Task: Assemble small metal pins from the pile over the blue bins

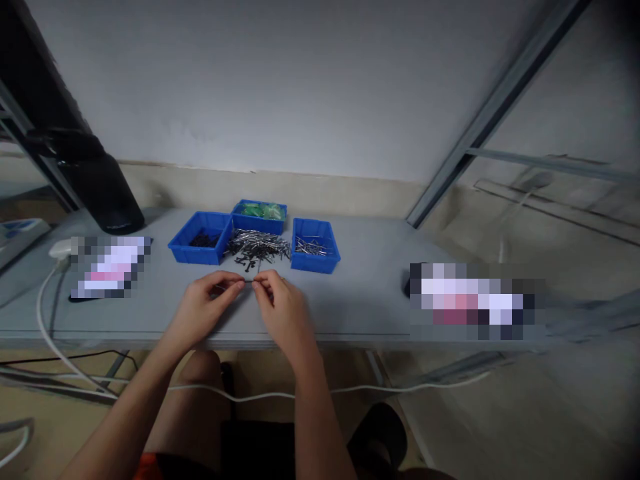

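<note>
Just above the front part of the grey table, my left hand (213,300) and my right hand (280,303) meet fingertip to fingertip. Both pinch a thin dark rod-like piece (249,281), one end each; its exact kind is too small to make out. Right behind the fingers lies a loose pile of thin silver and dark metal pins (260,245), with a few black-headed pieces (243,261) at its near edge. To the left of the pile is a blue bin (196,253) holding small dark parts. The blue bin (315,263) on the right contains slender silver pins.
A third blue bin (260,225) with green packets stands behind the pile. At the left are a black bottle (103,190), a blurred-out device (110,268) and a white cable (43,313). Another blurred-out device (470,300) lies at the right. Metal posts (470,150) flank the table.
</note>
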Demonstrator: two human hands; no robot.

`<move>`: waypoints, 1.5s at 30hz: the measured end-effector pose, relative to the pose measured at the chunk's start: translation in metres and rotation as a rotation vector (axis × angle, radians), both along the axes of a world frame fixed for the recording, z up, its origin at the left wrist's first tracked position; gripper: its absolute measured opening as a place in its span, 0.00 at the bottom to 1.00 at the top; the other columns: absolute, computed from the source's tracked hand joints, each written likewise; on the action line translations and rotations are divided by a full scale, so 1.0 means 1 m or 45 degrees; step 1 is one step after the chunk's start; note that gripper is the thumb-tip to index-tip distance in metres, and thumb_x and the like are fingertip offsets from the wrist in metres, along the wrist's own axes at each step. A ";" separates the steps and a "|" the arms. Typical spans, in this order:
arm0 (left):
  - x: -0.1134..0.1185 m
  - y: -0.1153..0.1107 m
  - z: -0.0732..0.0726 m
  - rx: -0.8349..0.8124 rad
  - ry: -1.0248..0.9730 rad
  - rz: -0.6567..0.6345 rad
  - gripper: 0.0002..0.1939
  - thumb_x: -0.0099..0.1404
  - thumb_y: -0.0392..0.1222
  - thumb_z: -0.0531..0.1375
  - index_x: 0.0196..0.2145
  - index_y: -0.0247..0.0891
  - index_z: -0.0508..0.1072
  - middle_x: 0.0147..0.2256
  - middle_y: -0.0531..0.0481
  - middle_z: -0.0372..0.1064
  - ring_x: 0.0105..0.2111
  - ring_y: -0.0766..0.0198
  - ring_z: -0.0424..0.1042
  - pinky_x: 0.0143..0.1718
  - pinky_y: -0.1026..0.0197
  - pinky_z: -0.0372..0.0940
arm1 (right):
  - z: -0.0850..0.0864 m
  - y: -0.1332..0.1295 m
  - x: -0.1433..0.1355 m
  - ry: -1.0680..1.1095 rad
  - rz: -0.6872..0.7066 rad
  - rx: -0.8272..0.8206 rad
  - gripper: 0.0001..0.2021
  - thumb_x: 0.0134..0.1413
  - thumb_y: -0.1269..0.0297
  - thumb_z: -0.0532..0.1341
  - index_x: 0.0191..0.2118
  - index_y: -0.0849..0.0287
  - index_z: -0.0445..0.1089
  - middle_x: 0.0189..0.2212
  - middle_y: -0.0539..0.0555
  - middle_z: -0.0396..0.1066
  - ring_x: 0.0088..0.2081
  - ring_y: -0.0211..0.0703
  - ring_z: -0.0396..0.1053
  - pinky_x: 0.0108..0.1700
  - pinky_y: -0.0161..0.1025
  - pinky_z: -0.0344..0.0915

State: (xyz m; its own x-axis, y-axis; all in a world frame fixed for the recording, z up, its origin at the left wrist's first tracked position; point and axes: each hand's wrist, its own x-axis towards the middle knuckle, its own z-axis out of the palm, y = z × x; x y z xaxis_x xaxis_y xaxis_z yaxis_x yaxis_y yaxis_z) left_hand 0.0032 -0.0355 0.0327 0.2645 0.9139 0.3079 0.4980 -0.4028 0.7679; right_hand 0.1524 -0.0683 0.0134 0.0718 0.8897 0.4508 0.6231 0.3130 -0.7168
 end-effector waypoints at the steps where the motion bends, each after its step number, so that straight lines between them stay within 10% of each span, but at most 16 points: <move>1: 0.000 0.000 0.001 0.001 0.002 0.004 0.16 0.58 0.52 0.58 0.33 0.36 0.76 0.33 0.47 0.77 0.34 0.58 0.73 0.38 0.59 0.68 | 0.000 0.000 0.000 -0.001 -0.004 0.000 0.07 0.60 0.67 0.53 0.39 0.58 0.68 0.35 0.55 0.75 0.36 0.44 0.72 0.37 0.38 0.64; 45: 0.000 -0.002 0.002 -0.001 -0.014 0.016 0.17 0.57 0.52 0.58 0.34 0.36 0.76 0.33 0.46 0.76 0.33 0.59 0.73 0.37 0.60 0.68 | -0.001 0.000 0.001 -0.019 -0.038 0.049 0.08 0.60 0.66 0.52 0.37 0.57 0.68 0.32 0.54 0.75 0.34 0.43 0.72 0.35 0.37 0.62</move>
State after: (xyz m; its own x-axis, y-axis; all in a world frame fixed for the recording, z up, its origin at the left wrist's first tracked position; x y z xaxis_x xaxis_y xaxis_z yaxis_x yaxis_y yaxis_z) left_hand 0.0035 -0.0373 0.0343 0.2494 0.9175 0.3099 0.4948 -0.3958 0.7737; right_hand 0.1531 -0.0679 0.0120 0.0911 0.8694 0.4856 0.6428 0.3211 -0.6955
